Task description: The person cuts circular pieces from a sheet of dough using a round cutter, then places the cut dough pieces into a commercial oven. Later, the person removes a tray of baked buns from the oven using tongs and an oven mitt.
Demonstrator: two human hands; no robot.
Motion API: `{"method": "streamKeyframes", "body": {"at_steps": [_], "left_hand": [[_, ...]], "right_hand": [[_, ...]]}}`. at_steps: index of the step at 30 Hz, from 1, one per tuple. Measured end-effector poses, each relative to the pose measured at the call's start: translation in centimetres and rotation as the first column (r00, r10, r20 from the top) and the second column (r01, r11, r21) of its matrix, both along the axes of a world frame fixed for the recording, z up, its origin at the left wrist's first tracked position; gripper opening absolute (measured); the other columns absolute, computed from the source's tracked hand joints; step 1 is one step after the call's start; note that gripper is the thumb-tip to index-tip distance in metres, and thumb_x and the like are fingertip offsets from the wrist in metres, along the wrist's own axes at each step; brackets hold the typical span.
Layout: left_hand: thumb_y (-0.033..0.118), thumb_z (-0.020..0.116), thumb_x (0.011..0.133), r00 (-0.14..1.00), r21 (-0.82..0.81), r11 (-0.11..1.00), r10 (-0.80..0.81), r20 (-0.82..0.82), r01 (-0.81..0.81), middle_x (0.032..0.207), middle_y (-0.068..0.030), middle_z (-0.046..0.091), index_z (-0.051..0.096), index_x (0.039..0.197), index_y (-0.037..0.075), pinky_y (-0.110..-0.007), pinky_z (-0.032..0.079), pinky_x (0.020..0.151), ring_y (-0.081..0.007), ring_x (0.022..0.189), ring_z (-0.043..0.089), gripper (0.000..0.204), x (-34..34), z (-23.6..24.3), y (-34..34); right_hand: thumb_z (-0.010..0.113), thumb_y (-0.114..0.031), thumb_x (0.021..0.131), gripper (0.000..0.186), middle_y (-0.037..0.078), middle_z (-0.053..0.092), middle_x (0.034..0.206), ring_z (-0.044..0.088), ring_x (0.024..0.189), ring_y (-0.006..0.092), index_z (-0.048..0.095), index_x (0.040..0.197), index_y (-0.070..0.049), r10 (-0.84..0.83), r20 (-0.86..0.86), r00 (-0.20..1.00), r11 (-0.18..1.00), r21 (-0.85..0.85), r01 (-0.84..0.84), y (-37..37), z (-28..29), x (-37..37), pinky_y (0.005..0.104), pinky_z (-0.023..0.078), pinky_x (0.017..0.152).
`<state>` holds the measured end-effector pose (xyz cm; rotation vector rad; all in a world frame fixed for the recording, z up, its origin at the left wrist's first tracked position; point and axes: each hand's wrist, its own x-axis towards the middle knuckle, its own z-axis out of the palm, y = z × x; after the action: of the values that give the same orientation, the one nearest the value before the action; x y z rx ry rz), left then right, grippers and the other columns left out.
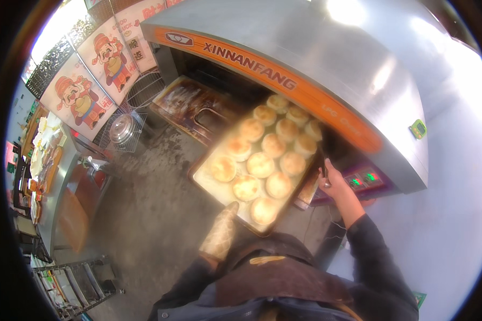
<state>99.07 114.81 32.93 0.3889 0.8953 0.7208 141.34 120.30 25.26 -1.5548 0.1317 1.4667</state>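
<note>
A baking tray (204, 180) full of round, pale golden flatbreads (260, 165) sticks out of the oven mouth toward me, its far end under the hood. My left hand (219, 229) wears a quilted, light-coloured oven mitt and is closed on the tray's near edge, with the thumb end over the rim. To the right of the tray, my bare right hand (333, 181) is wrapped round a thin tool (324, 165), dark above with a metal end below. Its kind is hard to make out. The tool is close to the tray's right side.
Above the tray is the steel oven (235, 29) with an orange front band. Another browned tray (190, 104) sits in the opening at left. A lit control panel (361, 181) is near my right hand. Wire racks, a round metal pot (123, 128) and a counter stand at left.
</note>
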Motion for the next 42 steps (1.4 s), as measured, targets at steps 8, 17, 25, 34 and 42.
{"method": "streamKeyframes", "body": {"at_steps": [8, 17, 25, 34, 42], "left_hand": [[0.032, 0.052, 0.113, 0.998, 0.003, 0.998, 0.056, -0.014, -0.055, 0.149, -0.0145, 0.058, 0.047, 0.153, 0.0, -0.037, 0.048, 0.113, -0.0231, 0.133, 0.057, 0.051, -2.8, -0.2, -0.5], [0.033, 0.054, 0.112, 0.999, 0.072, 0.997, 0.031, -0.034, -0.028, 0.15, -0.0142, 0.057, 0.049, 0.152, 0.0, -0.038, 0.047, 0.114, -0.024, 0.135, 0.056, 0.052, -6.2, -1.3, -0.5], [0.03, 0.054, 0.112, 0.998, 0.071, 0.997, -0.006, 0.064, 0.002, 0.15, -0.0132, 0.056, 0.049, 0.151, -0.004, -0.038, 0.042, 0.121, -0.0228, 0.138, 0.054, 0.052, -7.4, -2.5, 0.1], [0.034, 0.054, 0.112, 0.997, 0.089, 0.995, -0.044, 0.07, 0.038, 0.149, -0.0128, 0.059, 0.049, 0.153, 0.0, -0.037, 0.045, 0.116, -0.0227, 0.136, 0.057, 0.054, -7.9, -4.1, 0.1], [0.03, 0.053, 0.112, 0.998, 0.068, 0.998, -0.009, 0.058, 0.005, 0.148, -0.0129, 0.059, 0.052, 0.149, -0.004, -0.037, 0.044, 0.116, -0.0221, 0.135, 0.056, 0.05, -5.9, 0.5, -0.1]], "right_hand": [[0.068, -0.054, 0.103, 0.045, 0.003, 0.057, 0.072, 0.053, 0.05, 0.015, 0.064, 0.111, -0.009, 0.288, 0.27, 0.919, 0.945, 0.074, -0.318, -2.7, -2.5, 1.9, 0.029, 0.04, 0.042], [0.07, -0.032, 0.101, 0.049, 0.019, 0.069, 0.094, 0.074, 0.081, 0.0376, 0.06, 0.137, -0.002, 0.306, 0.685, -0.661, 0.761, -0.594, -0.263, -5.6, 0.0, 0.7, 0.0445, 0.061, 0.07], [0.07, -0.03, 0.1, 0.063, 0.016, 0.064, 0.115, 0.076, 0.089, 0.0322, 0.047, 0.154, -0.006, 0.473, 0.503, -0.723, 0.633, -0.765, -0.119, -9.5, 3.1, -1.5, 0.0424, 0.063, 0.07], [0.077, -0.03, 0.097, 0.049, 0.016, 0.07, 0.089, 0.074, 0.076, 0.0341, 0.063, 0.132, 0.001, 0.051, 0.879, -0.473, 0.773, -0.335, -0.538, -12.6, 7.7, -3.0, 0.0442, 0.059, 0.066], [0.069, -0.04, 0.106, 0.041, 0.005, 0.053, 0.082, 0.045, 0.053, 0.0063, 0.059, 0.111, 0.0, 0.221, -0.144, 0.964, 0.975, 0.022, -0.22, 1.2, 7.1, -1.8, 0.0169, 0.042, 0.043]]}}
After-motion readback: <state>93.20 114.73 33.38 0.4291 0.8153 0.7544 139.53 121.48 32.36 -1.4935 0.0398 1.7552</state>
